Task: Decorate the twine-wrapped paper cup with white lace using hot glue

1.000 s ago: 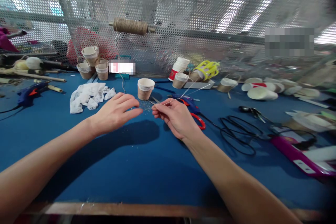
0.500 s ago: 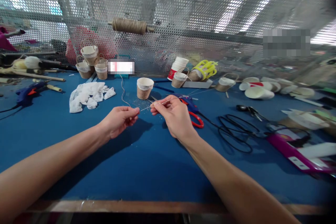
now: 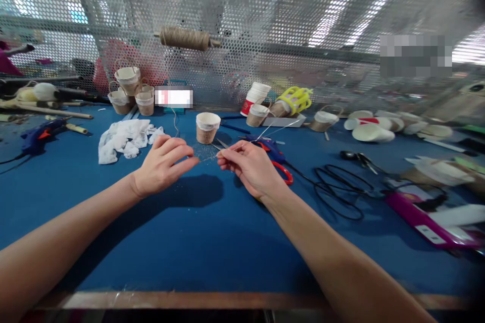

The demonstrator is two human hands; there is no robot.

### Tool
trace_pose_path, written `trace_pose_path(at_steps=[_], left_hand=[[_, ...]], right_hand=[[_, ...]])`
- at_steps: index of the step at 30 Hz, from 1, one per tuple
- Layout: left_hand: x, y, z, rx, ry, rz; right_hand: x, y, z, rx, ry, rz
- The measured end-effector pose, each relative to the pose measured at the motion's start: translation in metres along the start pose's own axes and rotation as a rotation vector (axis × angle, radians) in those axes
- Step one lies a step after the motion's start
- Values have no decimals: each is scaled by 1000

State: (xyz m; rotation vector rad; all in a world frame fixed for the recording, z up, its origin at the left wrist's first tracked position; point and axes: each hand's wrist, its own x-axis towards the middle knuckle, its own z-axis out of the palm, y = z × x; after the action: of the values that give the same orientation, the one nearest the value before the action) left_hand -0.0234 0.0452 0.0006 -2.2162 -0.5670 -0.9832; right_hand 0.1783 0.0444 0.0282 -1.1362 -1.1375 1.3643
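Note:
My right hand (image 3: 252, 164) is closed in a pinch on a thin piece of twine (image 3: 207, 158). Pale, thin ends of a strand (image 3: 265, 131) stick out behind its fingers, up and to the right. My left hand (image 3: 164, 165), turned back up, has index finger and thumb at the twine's other side, the remaining fingers raised and bent; its thumb is mostly hidden. Just beyond the hands stands a small twine-wrapped paper cup (image 3: 207, 128). Scissors with red handles (image 3: 283, 173) lie partly under my right hand, beside a blue glue gun (image 3: 275, 150).
A twine spool (image 3: 184, 38) hangs on the mesh panel, its strand running down behind my left hand. Small handled baskets (image 3: 129, 81) and crumpled white cloth (image 3: 125, 139) are at left. Black cable (image 3: 341, 189) and a purple power strip (image 3: 420, 219) lie at right.
My left hand has turned palm down and lifted its outer fingers. The pale strand ends by my right hand now point more steeply upward. My right hand has barely moved.

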Motion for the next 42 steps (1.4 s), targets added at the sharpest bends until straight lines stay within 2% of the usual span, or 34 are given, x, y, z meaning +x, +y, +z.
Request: trace_pose_path(at_steps=[3,5,6,7,10,12,15,17,18,22,24,26,28,34,36,38,40,41,42], left_hand=[[1,-1,-1,-18,27,-2],[2,2,0,-106,25,-116],[3,5,1,-195,21,-242],[4,10,3,-335,7,-431],[8,23,9,-897,-106,-1121],[10,30,12,-1099,-211,-1298],[12,29,10,-1189,-308,-1320],[13,23,7,-1116,-303,-1218],[13,19,4,-1008,-285,-1088],[10,4,-1,-336,-167,-313],[6,0,-1,-154,-120,-95],[2,-4,0,-97,-89,3],[-1,-6,1,-96,-65,34],[3,-5,-2,-97,-24,-5],[5,1,-1,-175,-44,-114],[6,10,3,-347,-60,-374],[8,20,7,-641,-104,-815],[8,25,10,-821,-158,-1057],[9,29,12,-985,-221,-1238]], right_hand=[[-1,0,1,5,-8,16],[-1,1,1,-1,-4,-11],[-1,2,1,-9,4,-42],[-1,3,1,-20,15,-87],[-2,7,0,-98,44,-268],[-3,9,0,-164,48,-356],[-1,9,0,-179,41,-351],[2,8,-2,-136,53,-277],[3,7,-2,-112,62,-229],[6,2,-5,-19,60,-63],[6,0,-5,9,38,-18],[5,0,-4,19,23,6],[4,1,-3,24,10,19],[2,1,-2,34,1,21],[2,1,-1,24,13,-18],[1,2,0,-9,33,-84],[0,4,0,-72,57,-187],[-1,5,1,-118,65,-245],[-1,7,1,-169,70,-300]])
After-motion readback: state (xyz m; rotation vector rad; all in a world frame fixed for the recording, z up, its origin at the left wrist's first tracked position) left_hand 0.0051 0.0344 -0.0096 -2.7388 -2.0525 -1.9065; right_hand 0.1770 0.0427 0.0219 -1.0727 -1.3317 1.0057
